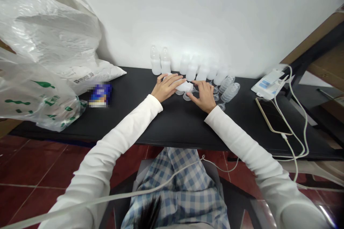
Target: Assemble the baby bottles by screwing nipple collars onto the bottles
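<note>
My left hand [167,87] is closed over a white baby bottle [185,86] that lies tilted on its side, its neck pointing right. My right hand [204,94] is just right of that neck, thumb and forefinger spread apart, with nothing visible held between them. Small clear bottle nipples [187,96] lie on the table under and around both hands, partly hidden by them. Behind stand two capped bottles [166,61] and a group of white bottles [192,69]. Beyond my right hand, stacked clear caps [230,93] lean over on their sides.
The black table [129,114] meets a white wall at the back. Plastic bags [53,61] and a blue packet [100,95] sit on the left. A phone [272,115] with a white cable [305,121] and a white-and-blue package [268,84] lie at right.
</note>
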Available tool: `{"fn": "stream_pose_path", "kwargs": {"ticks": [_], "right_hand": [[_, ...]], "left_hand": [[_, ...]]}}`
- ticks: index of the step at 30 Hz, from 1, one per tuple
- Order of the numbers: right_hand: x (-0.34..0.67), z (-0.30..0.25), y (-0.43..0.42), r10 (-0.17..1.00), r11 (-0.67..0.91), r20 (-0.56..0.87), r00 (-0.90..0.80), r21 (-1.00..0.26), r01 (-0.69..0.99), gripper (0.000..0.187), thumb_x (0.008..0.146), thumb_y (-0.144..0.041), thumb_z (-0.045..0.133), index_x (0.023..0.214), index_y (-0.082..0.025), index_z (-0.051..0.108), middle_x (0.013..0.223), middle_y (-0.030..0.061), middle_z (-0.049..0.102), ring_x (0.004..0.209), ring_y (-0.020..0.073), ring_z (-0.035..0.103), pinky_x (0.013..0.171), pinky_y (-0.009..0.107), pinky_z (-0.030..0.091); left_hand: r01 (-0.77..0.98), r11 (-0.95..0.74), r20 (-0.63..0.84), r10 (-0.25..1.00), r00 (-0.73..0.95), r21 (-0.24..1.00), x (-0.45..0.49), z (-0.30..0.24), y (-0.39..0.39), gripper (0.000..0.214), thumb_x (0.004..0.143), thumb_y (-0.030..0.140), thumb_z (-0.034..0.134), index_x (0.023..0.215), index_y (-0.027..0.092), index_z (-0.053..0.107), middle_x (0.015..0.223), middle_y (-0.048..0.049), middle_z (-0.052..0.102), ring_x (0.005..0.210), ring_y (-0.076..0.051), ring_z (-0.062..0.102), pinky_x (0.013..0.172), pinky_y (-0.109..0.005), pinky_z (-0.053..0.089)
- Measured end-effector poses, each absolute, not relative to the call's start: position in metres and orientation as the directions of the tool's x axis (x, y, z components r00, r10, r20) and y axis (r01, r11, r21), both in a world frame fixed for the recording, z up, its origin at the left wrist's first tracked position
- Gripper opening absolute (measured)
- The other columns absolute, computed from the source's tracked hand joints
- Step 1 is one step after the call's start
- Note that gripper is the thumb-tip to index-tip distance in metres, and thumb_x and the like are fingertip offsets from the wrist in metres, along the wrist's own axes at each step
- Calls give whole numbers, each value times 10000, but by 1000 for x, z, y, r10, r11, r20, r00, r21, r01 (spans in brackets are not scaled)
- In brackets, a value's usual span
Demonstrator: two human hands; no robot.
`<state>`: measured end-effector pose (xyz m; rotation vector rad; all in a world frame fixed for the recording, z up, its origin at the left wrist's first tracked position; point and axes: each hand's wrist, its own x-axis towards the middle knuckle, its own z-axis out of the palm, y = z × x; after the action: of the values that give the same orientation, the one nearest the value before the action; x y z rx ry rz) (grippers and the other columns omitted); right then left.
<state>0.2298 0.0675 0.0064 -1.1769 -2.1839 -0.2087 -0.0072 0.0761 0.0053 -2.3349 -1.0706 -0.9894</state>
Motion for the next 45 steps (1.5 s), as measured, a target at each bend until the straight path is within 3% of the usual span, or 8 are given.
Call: {"fn": "stream_pose_path", "kwargs": {"ticks": [3, 8, 17, 28, 34, 38, 42, 45], "right_hand": [[228, 6, 67, 674, 602, 620, -403, -144, 786, 629, 913, -557, 560, 1390, -157, 474, 1196, 150, 626, 1068, 315, 545, 933, 439, 366], [228, 7, 65, 670, 600, 614, -417, -116, 792, 424, 950, -436, 540, 1297, -193, 546, 1215, 136, 623, 1082, 298, 547, 928, 426, 366], [228, 9, 65, 691, 584, 598, -407, -129, 802, 480, 951, -544, 527, 1279, -200, 596, 1124, 122, 632, 1036, 287, 549, 931, 426, 350], [229, 6, 66, 704, 604, 574, -418, -176, 777, 410, 975, -549, 450, 1030, -208, 671, 1075, 110, 615, 1007, 272, 532, 915, 442, 340], [227, 7, 64, 719, 621, 541, -435, -221, 752, 397, 1004, -498, 398, 965, -208, 668, 1069, 99, 613, 1020, 255, 540, 912, 440, 339], [227, 8, 62, 725, 606, 551, -414, -225, 763, 416, 1005, -520, 388, 1078, -208, 655, 1134, 113, 618, 1054, 271, 532, 929, 441, 339], [227, 9, 62, 699, 605, 594, -398, -196, 772, 517, 936, -571, 521, 1289, -196, 558, 1230, 135, 610, 1122, 307, 523, 955, 445, 340], [227, 9, 63, 688, 600, 611, -391, -175, 781, 501, 914, -552, 569, 1271, -202, 553, 1218, 135, 619, 1115, 316, 531, 953, 447, 345]], "left_hand": [[774, -630, 733, 499, 461, -58, -7, 5, 76, 436, 980, 214, 523, 1401, 300, 590, 1364, -73, 670, 1268, -248, 615, 1082, -436, 361], [771, -634, 732, 500, 464, -56, -6, 5, 75, 435, 985, 241, 529, 1414, 297, 574, 1365, -69, 669, 1261, -249, 613, 1070, -432, 353], [778, -628, 720, 536, 441, -8, -7, 6, 73, 415, 992, 280, 533, 1402, 318, 585, 1344, -84, 677, 1259, -257, 603, 1065, -443, 351], [775, -631, 747, 499, 439, -34, -6, -2, 77, 406, 997, 211, 501, 1321, 425, 620, 1309, -13, 703, 1241, -193, 611, 1105, -432, 338], [793, -607, 767, 485, 419, -49, -5, -5, 76, 364, 994, 219, 499, 1260, 421, 643, 1248, 7, 734, 1206, -177, 626, 1094, -436, 361], [795, -606, 764, 494, 414, -39, -4, -5, 78, 375, 996, 206, 492, 1263, 426, 637, 1277, 4, 720, 1206, -188, 626, 1081, -442, 349], [800, -598, 779, 480, 403, -45, -6, -7, 82, 452, 970, 153, 509, 1315, 423, 616, 1310, -15, 699, 1235, -208, 610, 1095, -452, 329], [805, -593, 777, 496, 387, -22, -7, -8, 83, 477, 951, 143, 526, 1331, 417, 612, 1328, -32, 685, 1254, -229, 598, 1112, -469, 312]]}}
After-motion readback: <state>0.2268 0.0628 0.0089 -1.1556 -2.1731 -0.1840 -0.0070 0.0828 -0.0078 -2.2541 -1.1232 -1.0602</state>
